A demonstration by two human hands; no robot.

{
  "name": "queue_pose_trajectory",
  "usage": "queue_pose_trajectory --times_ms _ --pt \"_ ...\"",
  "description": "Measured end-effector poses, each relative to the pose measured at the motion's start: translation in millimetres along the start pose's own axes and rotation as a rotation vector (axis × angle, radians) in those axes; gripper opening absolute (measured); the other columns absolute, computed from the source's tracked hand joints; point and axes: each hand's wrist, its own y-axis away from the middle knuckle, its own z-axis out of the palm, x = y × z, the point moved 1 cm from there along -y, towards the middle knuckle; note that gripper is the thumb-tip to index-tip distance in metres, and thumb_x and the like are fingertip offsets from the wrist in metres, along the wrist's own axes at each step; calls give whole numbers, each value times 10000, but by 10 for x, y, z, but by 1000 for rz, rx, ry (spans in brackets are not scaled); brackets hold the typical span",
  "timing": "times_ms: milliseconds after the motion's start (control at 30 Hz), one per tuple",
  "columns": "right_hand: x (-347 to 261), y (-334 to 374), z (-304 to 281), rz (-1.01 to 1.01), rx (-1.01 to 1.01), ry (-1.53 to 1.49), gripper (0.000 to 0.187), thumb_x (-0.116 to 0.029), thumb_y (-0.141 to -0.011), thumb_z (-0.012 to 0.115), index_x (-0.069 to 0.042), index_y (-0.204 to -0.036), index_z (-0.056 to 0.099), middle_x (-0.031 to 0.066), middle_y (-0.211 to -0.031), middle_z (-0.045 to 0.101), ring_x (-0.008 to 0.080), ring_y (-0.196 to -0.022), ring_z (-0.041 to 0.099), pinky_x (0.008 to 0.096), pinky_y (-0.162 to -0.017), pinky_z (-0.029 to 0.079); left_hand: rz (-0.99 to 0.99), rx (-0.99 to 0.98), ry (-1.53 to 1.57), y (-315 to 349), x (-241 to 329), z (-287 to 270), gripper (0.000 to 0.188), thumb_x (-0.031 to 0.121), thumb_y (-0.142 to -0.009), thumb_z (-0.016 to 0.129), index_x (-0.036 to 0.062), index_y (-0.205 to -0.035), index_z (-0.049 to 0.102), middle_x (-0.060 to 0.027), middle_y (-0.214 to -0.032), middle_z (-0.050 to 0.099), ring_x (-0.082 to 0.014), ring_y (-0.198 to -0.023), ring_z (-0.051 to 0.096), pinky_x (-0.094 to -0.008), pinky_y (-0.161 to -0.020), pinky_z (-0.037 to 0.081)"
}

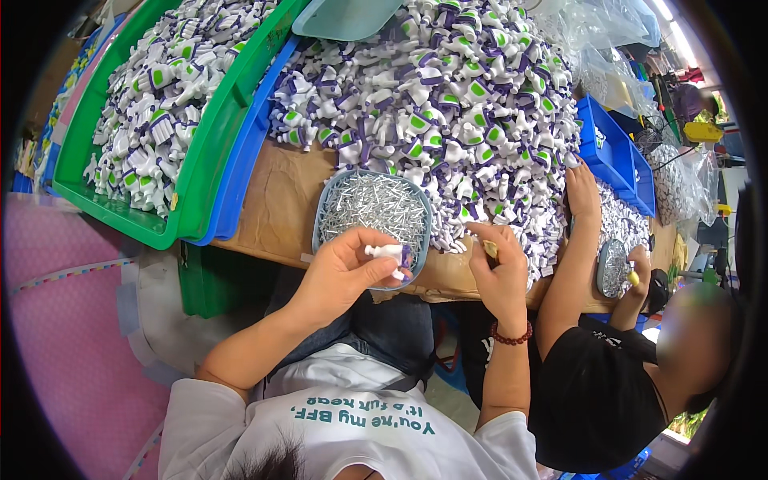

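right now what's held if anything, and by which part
Your left hand pinches a small white-and-purple piece; where on it is unclear. Whether your right hand holds anything cannot be told.

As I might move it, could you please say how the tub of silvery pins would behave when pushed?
The tub looks stiff, holding an even, rounded shape, and probably heavy, being filled with metallic-looking pins. Those lie loose, so some might spill.
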Motion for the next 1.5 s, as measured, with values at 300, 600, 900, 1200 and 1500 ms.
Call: queue_pose_trajectory --times_ms 300,600,900,1200,1500 --pt "-430 -56 173 -36 -7 -626 119 34 -762 675 15 -878 656 52 -870 600 55 -737 510 170 -595 384 -190 -12 74 17 -22 49 166 78 -905 546 28 -1057 502 -84 -971 601 -186 -873 634 -259 -718 520" --pt "-418 63 313 271 -149 -869 134 16 -795 664 34 -925 637 39 -845 657 63 -717 589 197 -646 464 -146 -4 148 35 11 10 163 70 -896 559 31 -1047 512 -75 -977 596 -162 -869 630 -261 -734 529" --pt "-475 36 264 -136 -85 -307 124 27 -771 646 9 -893 658 113 -831 660 209 -716 634 265 -628 481 -119 -3 148 45 3 -14 157 56 -894 556 29 -1043 516 -77 -978 597 -164 -871 636 -256 -732 539" --pt "-451 54 265 -54 -154 -369 123 10 -817 612 20 -931 656 84 -758 639 136 -686 601 237 -623 449 -127 -38 140 49 -10 -1 164 60 -893 560 26 -1047 517 -79 -977 598 -163 -865 634 -255 -726 540" --pt "-474 51 235 -90 -194 -301 99 5 -797 630 10 -891 661 105 -771 647 187 -683 611 262 -624 458 -140 -19 123 65 -8 -16 160 71 -892 565 28 -1043 533 -77 -973 603 -146 -847 626 -252 -723 530"
